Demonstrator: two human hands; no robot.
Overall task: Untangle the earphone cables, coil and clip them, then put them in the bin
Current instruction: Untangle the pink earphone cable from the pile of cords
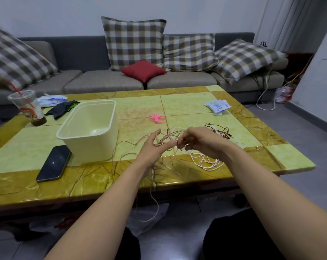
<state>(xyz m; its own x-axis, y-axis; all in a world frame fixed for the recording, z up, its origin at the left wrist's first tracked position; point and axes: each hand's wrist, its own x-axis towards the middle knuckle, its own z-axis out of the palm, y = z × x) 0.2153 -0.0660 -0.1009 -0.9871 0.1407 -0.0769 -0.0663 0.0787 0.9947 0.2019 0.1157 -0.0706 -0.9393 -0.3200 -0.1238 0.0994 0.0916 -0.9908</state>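
Pinkish-beige, brown and white strands make up the earphone cables [168, 140], knotted together at the near edge of the table [196, 104], at about five o'clock from its middle. One pale strand trails off the edge toward the floor.

The left hand [155, 147] is spread, fingers fairly straight, with strands draped across them. The right hand [198, 141] has its fingers curled in and pinches the tangle at its fingertips, with brown loops at its two o'clock and white loops at its six o'clock.

These cables look very light, thin and limp, so they will hold no shape of their own and probably snag on each other when pulled. Hard tugging would likely tighten the knots or strain the thin wire. A sensible grip is a fingertip pinch on one colour near a free end or plug, feeding it back through the loops while the other hand holds the mass loose.

The cream bin [95, 147] stands at ten o'clock from the hands, with nothing visible inside it, and the pink clips [157, 118] lie at twelve o'clock, untouched.
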